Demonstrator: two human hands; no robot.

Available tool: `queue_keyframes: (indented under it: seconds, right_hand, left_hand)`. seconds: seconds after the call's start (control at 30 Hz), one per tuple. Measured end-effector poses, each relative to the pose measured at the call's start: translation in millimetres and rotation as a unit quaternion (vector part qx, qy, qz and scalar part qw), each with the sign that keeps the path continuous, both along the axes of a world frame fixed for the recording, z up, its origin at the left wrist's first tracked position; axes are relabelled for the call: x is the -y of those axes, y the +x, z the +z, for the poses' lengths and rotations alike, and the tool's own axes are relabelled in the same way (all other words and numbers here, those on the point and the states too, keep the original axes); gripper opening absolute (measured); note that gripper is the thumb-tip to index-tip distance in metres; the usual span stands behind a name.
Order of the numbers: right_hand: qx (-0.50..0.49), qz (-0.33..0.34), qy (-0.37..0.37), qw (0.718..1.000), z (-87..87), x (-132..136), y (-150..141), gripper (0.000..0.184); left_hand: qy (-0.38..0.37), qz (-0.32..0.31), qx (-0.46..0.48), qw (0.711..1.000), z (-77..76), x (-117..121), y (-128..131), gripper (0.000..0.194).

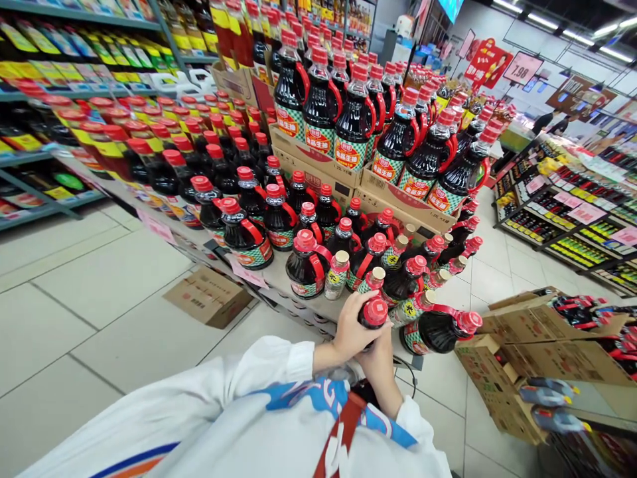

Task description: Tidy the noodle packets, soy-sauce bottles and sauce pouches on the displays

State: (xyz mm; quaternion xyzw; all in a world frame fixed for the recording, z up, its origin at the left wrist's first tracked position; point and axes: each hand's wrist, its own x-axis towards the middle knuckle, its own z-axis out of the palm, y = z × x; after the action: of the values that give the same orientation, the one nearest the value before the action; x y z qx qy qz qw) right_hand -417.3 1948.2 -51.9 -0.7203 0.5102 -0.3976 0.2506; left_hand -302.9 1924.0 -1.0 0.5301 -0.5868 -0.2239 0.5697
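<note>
Close to my body, my left hand (349, 326) and my right hand (379, 362) are both wrapped around a dark sauce bottle (373, 315). Its red cap points up toward me, and my fingers cover most of its body. Just beyond my hands, small bottles with pale gold caps (337, 273) stand among large dark sauce bottles (304, 264) with red handles. To the right of my hands, one large handled bottle (438, 330) leans outward at the display's corner.
Cartons (318, 166) of large bottles rise at the back of the display. A cardboard box (206, 297) lies on the floor at left. More open cartons (502, 385) stand at right, with grey-handled items (552, 392) beside them. Stocked shelves (572, 212) line the aisle.
</note>
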Motion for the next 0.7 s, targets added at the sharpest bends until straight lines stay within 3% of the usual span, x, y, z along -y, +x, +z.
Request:
queue_keyframes:
  seconds: [0.07,0.17,0.27,0.37,0.43,0.53,0.6,0.7]
  right_hand:
    - [0.007,0.015,0.005,1.0,2.6,6,-3,0.087]
    - [0.001,0.03,0.028,0.999,8.7,14,-8,0.097]
    - [-0.033,0.063,0.011,0.997,11.7,20,-15,0.104]
    - [-0.068,0.094,-0.02,0.993,10.2,27,-24,0.107]
    - [-0.079,0.104,-0.022,0.991,9.6,31,-31,0.106]
    - [-0.094,0.107,-0.01,0.99,11.5,35,-37,0.102]
    - [-0.102,0.082,-0.004,0.991,13.6,33,-36,0.1]
    - [-0.109,0.003,-0.011,0.994,14.4,23,-28,0.099]
  left_hand:
    - [0.004,-0.027,0.027,0.999,-3.1,5,4,0.06]
    - [-0.035,-0.12,0.159,0.979,-12.5,19,34,0.078]
    - [-0.114,-0.215,0.306,0.92,-12.9,43,75,0.081]
    - [-0.168,-0.307,0.374,0.859,10.2,71,97,0.078]
    - [-0.18,-0.354,0.399,0.826,32.6,88,96,0.08]
    - [-0.19,-0.417,0.418,0.784,56.8,105,82,0.066]
    - [-0.187,-0.423,0.422,0.78,61.7,110,73,0.057]
    - [-0.156,-0.381,0.429,0.804,58.1,107,69,0.055]
